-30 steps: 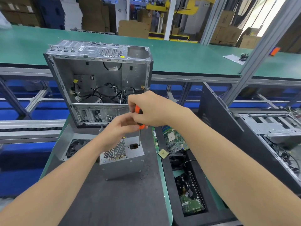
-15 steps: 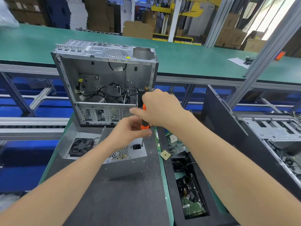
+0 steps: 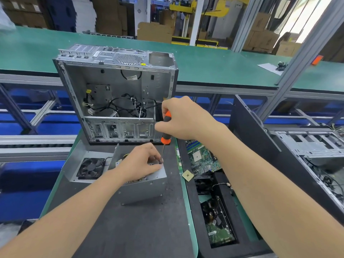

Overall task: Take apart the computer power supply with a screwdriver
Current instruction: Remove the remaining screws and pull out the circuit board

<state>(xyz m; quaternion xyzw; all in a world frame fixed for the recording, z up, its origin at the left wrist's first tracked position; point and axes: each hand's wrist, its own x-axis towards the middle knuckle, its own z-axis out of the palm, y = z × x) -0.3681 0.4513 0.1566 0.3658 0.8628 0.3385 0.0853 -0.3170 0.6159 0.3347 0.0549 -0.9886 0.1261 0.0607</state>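
A grey metal power supply box [image 3: 143, 189] stands on the dark mat [image 3: 130, 229] in front of me. Its removed cover with a black fan [image 3: 90, 168] lies just to its left. My right hand [image 3: 183, 119] grips the orange and black handle of a screwdriver [image 3: 165, 131], held nearly upright with its tip at the top right corner of the box. My left hand [image 3: 141, 162] rests on top of the box, and its fingertips pinch around the screwdriver tip. The top face of the box is mostly hidden under that hand.
An open, emptied computer case [image 3: 115, 94] stands upright right behind the power supply. To the right, a black tray [image 3: 242, 233] holds a motherboard [image 3: 202, 157], a loose chip [image 3: 188, 175] and a hard drive [image 3: 217, 220]. Another case [image 3: 307, 144] lies at far right. A green conveyor [image 3: 214, 66] runs behind.
My left hand has moved down from the screwdriver's handle onto the top of the box, fingertips at the tip. The screwdriver handle now shows below my right hand. The view shifted slightly.
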